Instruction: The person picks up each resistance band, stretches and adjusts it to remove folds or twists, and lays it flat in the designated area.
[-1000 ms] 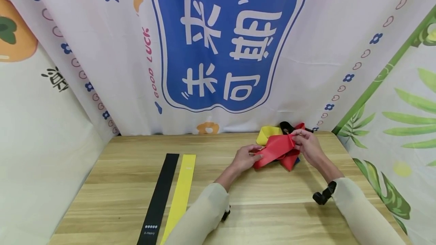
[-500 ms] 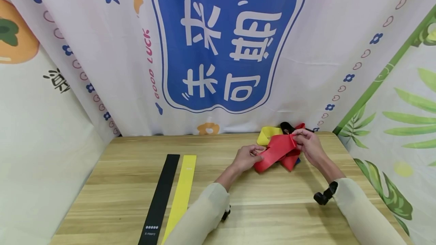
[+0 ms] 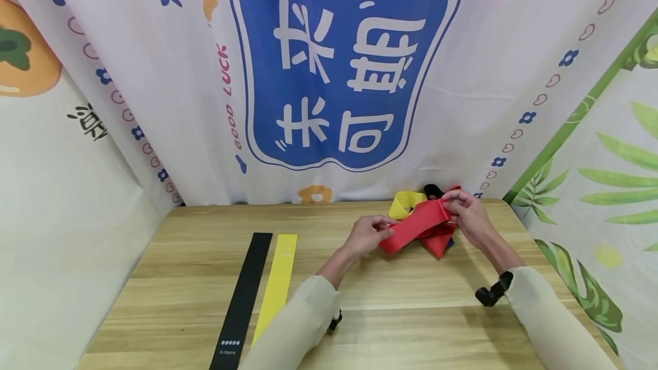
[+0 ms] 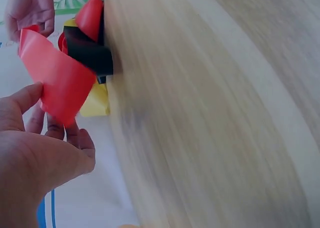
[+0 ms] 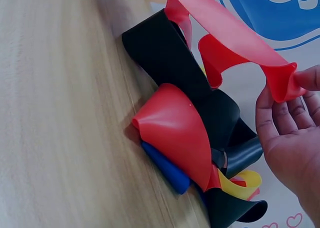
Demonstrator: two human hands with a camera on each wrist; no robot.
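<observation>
Two ends of the red band (image 3: pixel 418 226) pinched: one by your left hand (image 3: pixel 366 234), thumb over fingers, the other by your right hand (image 3: pixel 469 216). Against half a second ago, your left hand sits slightly farther left and the band shows narrower. It spans between your hands, raised over the pile of mixed-colour bands (image 5: pixel 180 130). Black strip (image 3: pixel 244 293) and yellow strip (image 3: pixel 278 278) unmoved on the table (image 3: pixel 401 324).
</observation>
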